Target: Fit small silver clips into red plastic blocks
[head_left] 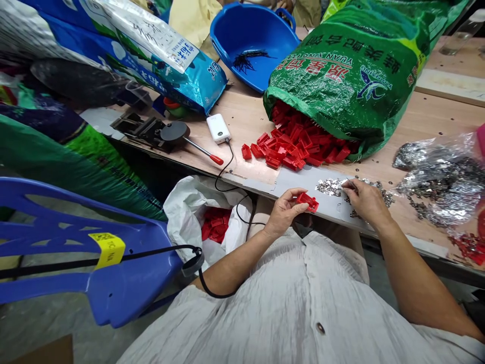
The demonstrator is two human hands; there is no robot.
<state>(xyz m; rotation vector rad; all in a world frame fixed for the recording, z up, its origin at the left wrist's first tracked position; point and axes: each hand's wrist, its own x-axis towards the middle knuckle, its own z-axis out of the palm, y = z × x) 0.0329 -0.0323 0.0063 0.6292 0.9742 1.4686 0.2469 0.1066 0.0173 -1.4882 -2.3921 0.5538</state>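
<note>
My left hand [285, 211] grips a small red plastic housing [307, 201] by its side, open face up, just over the table's front edge. Tiny pieces seem to lie inside it, too small to name. At the right, my right hand [366, 202] has thumb and fingertips pinched together over small silvery metal pieces [330, 186] spread on a grey sheet [299, 181]. Whatever sits in that pinch is too small to make out. Beyond my hands, many more red housings [291, 144] spill from the mouth of a green woven sack [341, 86].
A blue basin [242, 30] holds dark thin strips. Plastic bags of metal parts [443, 177] lie at the right. A white power bank [219, 128] and a red-tipped lever press [166, 132] stand left. Below hangs a white sack [182, 202], beside a blue chair [129, 283].
</note>
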